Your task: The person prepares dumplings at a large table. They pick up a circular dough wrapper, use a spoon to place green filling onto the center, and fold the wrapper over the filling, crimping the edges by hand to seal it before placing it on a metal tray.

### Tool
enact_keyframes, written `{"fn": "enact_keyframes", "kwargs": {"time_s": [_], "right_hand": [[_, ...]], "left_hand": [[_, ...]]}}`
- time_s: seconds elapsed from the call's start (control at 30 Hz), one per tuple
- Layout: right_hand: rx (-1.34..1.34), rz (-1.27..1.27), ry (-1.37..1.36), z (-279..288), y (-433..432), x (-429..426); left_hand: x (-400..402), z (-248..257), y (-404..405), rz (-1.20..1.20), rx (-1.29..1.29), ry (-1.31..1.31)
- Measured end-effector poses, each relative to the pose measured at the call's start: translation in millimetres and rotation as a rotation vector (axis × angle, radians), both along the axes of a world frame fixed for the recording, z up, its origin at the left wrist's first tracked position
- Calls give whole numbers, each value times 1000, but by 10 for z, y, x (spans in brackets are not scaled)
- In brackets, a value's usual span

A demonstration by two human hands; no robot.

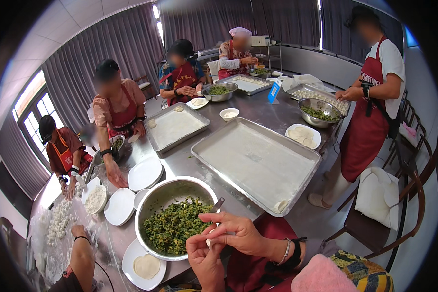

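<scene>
My left hand (206,261) and my right hand (242,233) meet over the near edge of a steel mixing bowl (141,233). Between their fingertips they pinch a small pale dough dumpling (209,241), mostly hidden by the fingers. Chopped green and yellow filling (175,226) lies in the bowl, and the handle of a utensil (218,205) leans on its rim behind my right hand. Left of my hands, a white plate (129,268) holds round dough wrappers (146,266). Beyond them, one dumpling (280,206) sits in the near corner of a large floured metal tray (255,157).
A co-worker's forearm (82,252) reaches in at left, beside floured dough pieces (58,226) and a flour bowl (95,200). Another person's hand (116,175) is near stacked white plates (145,173). A second tray (177,126) lies beyond. A chair (379,222) stands at right.
</scene>
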State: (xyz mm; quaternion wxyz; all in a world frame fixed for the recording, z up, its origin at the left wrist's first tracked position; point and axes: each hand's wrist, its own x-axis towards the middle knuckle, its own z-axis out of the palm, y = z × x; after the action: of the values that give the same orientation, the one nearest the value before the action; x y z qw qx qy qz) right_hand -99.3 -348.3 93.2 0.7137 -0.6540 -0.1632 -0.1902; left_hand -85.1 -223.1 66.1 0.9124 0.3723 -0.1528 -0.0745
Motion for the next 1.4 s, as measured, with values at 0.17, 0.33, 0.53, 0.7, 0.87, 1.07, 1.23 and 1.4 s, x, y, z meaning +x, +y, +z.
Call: {"fn": "enact_keyframes", "kwargs": {"time_s": [0.17,0.33,0.53,0.7,0.87,1.07,1.23,1.4], "right_hand": [[-220,-69,-176,-41,7,131],[-140,-56,-103,-15,102,131],[-196,-78,-191,-123,96,209],[-112,-76,-101,-86,159,186],[-228,-173,-217,-185,116,204],[-211,-150,-190,-169,93,172],[-171,-227,-225,-189,156,161],[-244,-227,-254,-288,96,200]], "left_hand": [[-57,131,32,-39,-3,46],[-36,124,99,-80,-82,123],[-43,51,111,-143,-146,51],[-78,105,123,-93,-182,70],[-133,147,42,-136,-205,59],[-133,119,64,-170,-249,136],[-129,119,53,-165,-245,97],[-146,65,32,-180,-244,124]]}}
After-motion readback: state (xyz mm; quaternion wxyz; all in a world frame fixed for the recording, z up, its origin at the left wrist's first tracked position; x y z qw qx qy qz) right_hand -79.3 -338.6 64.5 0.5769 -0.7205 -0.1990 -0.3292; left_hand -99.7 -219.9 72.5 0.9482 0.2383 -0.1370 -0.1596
